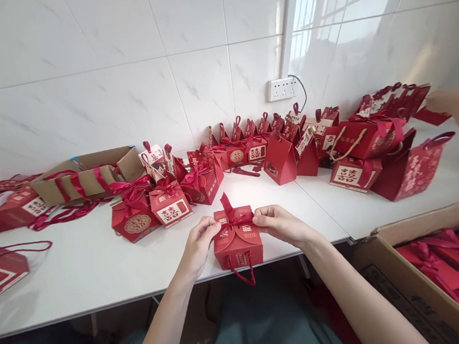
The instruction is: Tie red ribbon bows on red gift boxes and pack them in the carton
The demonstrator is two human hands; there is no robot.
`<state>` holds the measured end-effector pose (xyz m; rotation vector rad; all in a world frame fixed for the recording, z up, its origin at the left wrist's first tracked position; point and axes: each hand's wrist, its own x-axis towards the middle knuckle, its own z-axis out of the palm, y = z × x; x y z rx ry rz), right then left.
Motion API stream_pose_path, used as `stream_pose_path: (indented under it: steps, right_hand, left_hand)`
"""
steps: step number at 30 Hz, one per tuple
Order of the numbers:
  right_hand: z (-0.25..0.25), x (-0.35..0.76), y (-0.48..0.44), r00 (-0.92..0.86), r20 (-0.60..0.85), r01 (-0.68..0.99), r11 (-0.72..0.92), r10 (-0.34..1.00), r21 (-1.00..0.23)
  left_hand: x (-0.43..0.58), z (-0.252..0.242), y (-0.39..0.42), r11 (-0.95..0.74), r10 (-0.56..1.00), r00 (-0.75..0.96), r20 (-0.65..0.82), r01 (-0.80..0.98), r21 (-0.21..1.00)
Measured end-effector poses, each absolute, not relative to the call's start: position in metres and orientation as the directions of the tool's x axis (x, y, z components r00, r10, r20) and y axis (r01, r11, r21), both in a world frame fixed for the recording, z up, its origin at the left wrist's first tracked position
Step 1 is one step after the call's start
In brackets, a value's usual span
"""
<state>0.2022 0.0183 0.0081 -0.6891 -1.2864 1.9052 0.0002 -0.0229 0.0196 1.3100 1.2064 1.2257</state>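
A small red gift box (237, 241) stands at the near edge of the white table (93, 269), a red cord loop hanging from its front. A dark red ribbon (233, 214) crosses its top. My left hand (199, 244) pinches the ribbon at the box's left top corner. My right hand (280, 224) pinches the ribbon at the right top corner. Both hands are closed on the ribbon, fingertips facing each other across the box.
Several finished red boxes (168, 204) and red bags (355, 139) line the back of the table. A flat cardboard box (89, 176) with ribbons lies at left. An open carton (420, 284) of red items stands lower right. Another person's hand (454, 107) reaches in at far right.
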Motion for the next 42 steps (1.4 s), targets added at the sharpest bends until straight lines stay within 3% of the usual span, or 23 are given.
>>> stream_pose_path:
  steps: [7, 10, 19, 29, 32, 35, 38, 42]
  right_hand:
    - [0.0, 0.201, 0.02, -0.583, 0.0, -0.336, -0.241, 0.813, -0.91]
    - [-0.003, 0.203, 0.019, -0.583, 0.007, -0.27, -0.186, 0.812, -0.945]
    - [0.008, 0.209, -0.001, -0.48, 0.02, 0.052, 0.051, 0.877, -0.997]
    - [0.002, 0.212, 0.002, -0.454, -0.023, 0.011, -0.02, 0.891, -1.0]
    - [-0.002, 0.221, 0.006, -0.351, -0.159, 0.021, -0.161, 0.923, -0.987]
    - [-0.001, 0.223, 0.009, -0.365, -0.307, 0.051, -0.31, 0.879, -0.949]
    - [0.002, 0.218, 0.01, -0.46, -0.317, 0.022, -0.346, 0.829, -0.938]
    - [0.002, 0.212, 0.011, -0.491, -0.212, -0.053, -0.272, 0.845, -0.961]
  left_hand:
    - [0.007, 0.001, -0.025, -0.204, 0.968, -0.131, 0.215, 0.095, 0.974]
    - [0.009, 0.002, -0.027, -0.225, 0.954, -0.175, 0.243, 0.114, 0.968]
    - [0.005, 0.025, -0.04, -0.049, 0.987, -0.13, 0.091, 0.297, 0.954]
    - [-0.002, 0.02, -0.038, -0.062, 0.991, -0.087, 0.106, 0.412, 0.909]
    - [-0.002, 0.03, -0.039, -0.232, 0.921, -0.146, 0.361, 0.539, 0.81]
    - [0.008, 0.041, -0.043, -0.418, 0.779, -0.062, 0.624, 0.69, 0.591]
    - [0.024, 0.043, -0.045, -0.47, 0.778, 0.113, 0.618, 0.758, 0.453]
    - [0.035, 0.035, -0.047, -0.449, 0.826, 0.167, 0.539, 0.774, 0.448]
